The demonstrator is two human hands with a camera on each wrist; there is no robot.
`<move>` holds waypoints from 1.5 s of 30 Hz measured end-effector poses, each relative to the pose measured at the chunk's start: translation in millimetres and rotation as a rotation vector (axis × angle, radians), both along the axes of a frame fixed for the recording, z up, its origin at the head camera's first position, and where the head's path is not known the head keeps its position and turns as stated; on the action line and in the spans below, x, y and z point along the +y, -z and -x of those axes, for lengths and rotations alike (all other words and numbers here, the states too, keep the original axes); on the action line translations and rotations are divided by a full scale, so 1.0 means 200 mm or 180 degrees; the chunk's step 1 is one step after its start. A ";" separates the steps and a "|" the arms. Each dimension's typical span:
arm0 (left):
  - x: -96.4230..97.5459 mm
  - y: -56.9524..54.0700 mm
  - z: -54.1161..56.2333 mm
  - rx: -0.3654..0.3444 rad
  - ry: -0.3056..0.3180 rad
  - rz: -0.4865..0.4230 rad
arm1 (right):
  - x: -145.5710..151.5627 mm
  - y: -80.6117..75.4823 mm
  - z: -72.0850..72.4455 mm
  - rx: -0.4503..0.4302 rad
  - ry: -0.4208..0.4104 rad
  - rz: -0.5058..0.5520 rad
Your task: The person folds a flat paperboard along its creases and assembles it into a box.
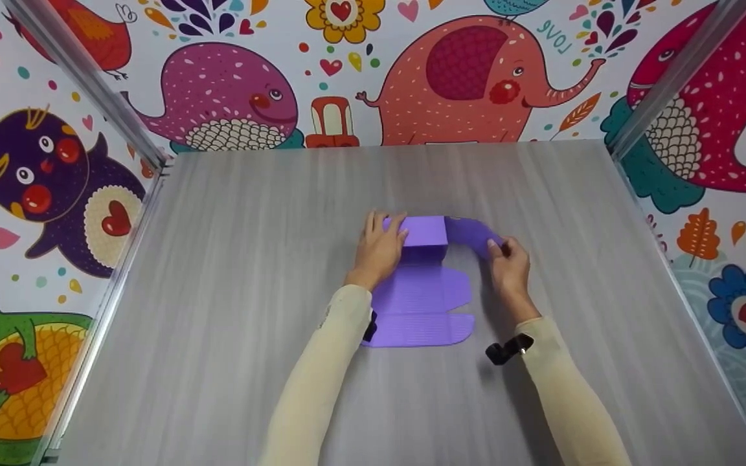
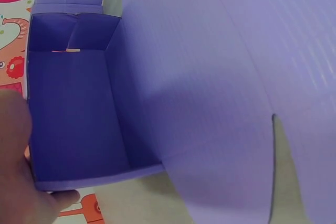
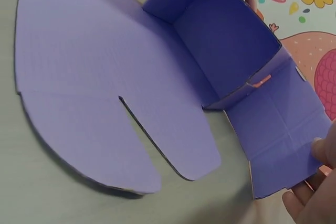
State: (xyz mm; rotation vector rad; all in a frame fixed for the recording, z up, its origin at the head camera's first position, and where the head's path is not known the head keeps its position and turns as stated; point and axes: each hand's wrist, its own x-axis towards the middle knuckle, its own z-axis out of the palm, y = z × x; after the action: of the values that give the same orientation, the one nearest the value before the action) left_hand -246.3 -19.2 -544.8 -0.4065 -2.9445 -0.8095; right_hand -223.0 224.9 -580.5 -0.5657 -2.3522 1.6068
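Observation:
A purple corrugated cardboard box point(image 1: 425, 232), partly folded, stands on the grey table with its lid panel point(image 1: 412, 294) spread flat toward me. My left hand point(image 1: 378, 249) grips the box at its left end, fingers over the upper edge; in the left wrist view that hand point(image 2: 16, 161) is cut off by the frame. From the box's right end a long side flap point(image 1: 470, 234) sticks outward. My right hand point(image 1: 511, 278) pinches the outer end of this flap, thumb on its inner face in the right wrist view. The box's hollow inside point(image 2: 73, 114) faces the left wrist camera.
The lid panel has a slotted side tab point(image 1: 457, 289) and a rounded front tab point(image 1: 460, 328) lying on the table point(image 1: 250, 291). Printed cartoon walls point(image 1: 451, 84) surround the table, with metal posts point(image 1: 88, 84) at the back corners. Black wrist cameras point(image 1: 509, 349) sit on the cream sleeves.

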 end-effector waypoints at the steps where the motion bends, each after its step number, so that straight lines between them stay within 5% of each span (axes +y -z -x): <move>1: 0.00 0.00 0.00 -0.0027 0.0002 -0.0003 | -0.01 0.00 -0.01 0.0007 0.0016 0.0018; 12: 0.00 0.00 0.00 -0.0079 -0.0013 -0.0012 | -0.06 -0.02 -0.08 0.0091 0.0074 0.0002; 45: 0.00 0.00 0.01 -0.0206 -0.0014 -0.0039 | -0.23 -0.01 -0.24 0.0058 -0.0302 -0.0062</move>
State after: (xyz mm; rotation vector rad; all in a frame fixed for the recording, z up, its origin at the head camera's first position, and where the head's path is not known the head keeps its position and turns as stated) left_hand -248.1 -20.1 -544.2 -0.3803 -2.9970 -0.8555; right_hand -175.2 179.8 -578.5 -0.4397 -2.4120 1.6195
